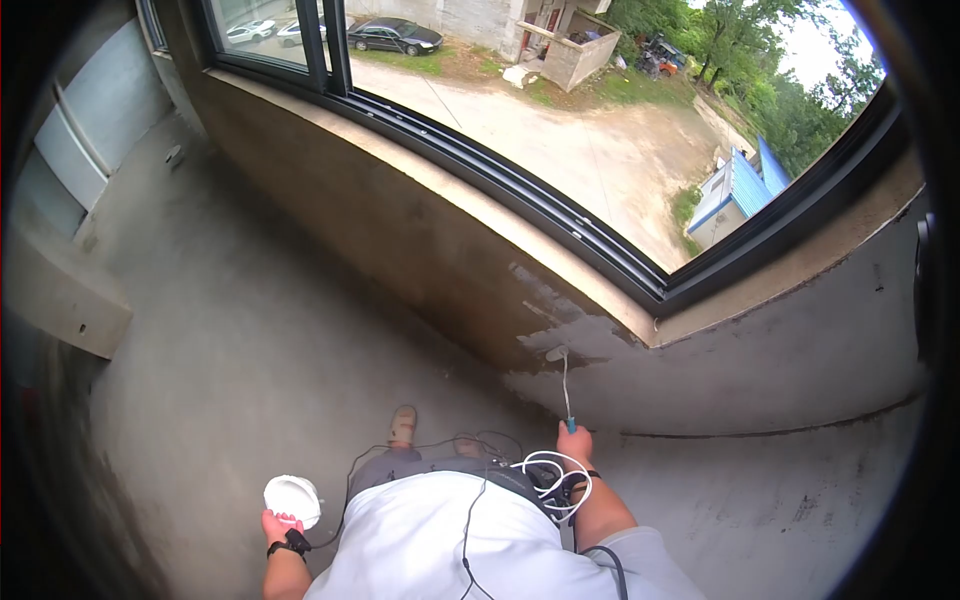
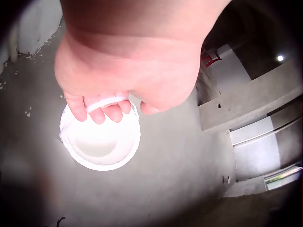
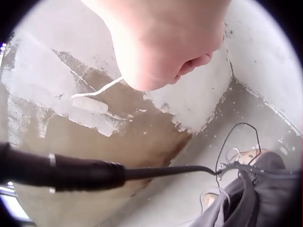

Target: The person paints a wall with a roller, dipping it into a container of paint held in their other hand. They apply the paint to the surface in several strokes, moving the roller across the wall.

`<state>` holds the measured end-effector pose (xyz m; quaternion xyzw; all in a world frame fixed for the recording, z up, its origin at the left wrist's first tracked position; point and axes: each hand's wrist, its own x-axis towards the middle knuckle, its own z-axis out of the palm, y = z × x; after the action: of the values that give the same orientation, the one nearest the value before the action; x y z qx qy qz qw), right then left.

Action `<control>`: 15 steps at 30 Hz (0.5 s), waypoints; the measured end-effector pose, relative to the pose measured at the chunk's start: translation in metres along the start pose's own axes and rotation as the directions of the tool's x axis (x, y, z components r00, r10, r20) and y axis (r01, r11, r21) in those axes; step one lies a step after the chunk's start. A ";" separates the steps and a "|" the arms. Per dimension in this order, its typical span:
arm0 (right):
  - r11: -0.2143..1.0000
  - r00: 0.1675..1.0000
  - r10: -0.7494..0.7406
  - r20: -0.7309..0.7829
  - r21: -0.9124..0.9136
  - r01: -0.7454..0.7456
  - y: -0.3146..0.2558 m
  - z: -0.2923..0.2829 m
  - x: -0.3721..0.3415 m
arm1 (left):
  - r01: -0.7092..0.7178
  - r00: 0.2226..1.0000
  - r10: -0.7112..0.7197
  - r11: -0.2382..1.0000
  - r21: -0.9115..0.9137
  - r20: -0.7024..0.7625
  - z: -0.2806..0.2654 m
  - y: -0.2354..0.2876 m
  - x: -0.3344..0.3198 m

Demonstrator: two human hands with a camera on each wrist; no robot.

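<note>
My left hand (image 1: 283, 525) curls its fingers round the white handle of a small bucket (image 2: 103, 167), which hangs below it. White paint (image 2: 97, 142) shows inside. In my right hand (image 1: 575, 443) is a mini paint roller by its blue handle (image 1: 571, 426), the thin bent rod reaching forward. The roller's white sleeve (image 3: 90, 104) lies against the wall under the window, at the border between bare brown wall (image 3: 71, 135) and patchy white coating (image 3: 35, 71). Seen from the right wrist, the hand hides the handle.
Above the painted part runs a window sill (image 1: 440, 180) with a dark frame (image 1: 500, 190). A white cable (image 1: 545, 470) loops by the right forearm, and thin black cables cross the body. Concrete floor (image 1: 250, 330) stretches left toward a low concrete block (image 1: 75, 300).
</note>
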<state>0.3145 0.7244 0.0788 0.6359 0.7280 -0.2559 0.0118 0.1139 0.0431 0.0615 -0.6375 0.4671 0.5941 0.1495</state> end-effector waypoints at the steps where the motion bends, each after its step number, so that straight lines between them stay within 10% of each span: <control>1: 1.000 0.999 0.010 0.046 -0.030 -0.009 0.003 -0.001 0.005 | -0.002 1.000 0.002 1.000 -0.007 -0.004 -0.011 -0.012 0.005; 15: 0.972 0.937 -0.234 0.260 0.064 0.226 -0.029 0.004 0.052 | 0.197 0.973 -0.224 0.931 -0.307 -0.057 -0.097 -0.159 -0.029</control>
<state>0.2767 0.7691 0.0676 0.5066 0.7849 -0.3502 0.0687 0.3010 0.0653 0.0538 -0.7256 0.3069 0.6089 0.0926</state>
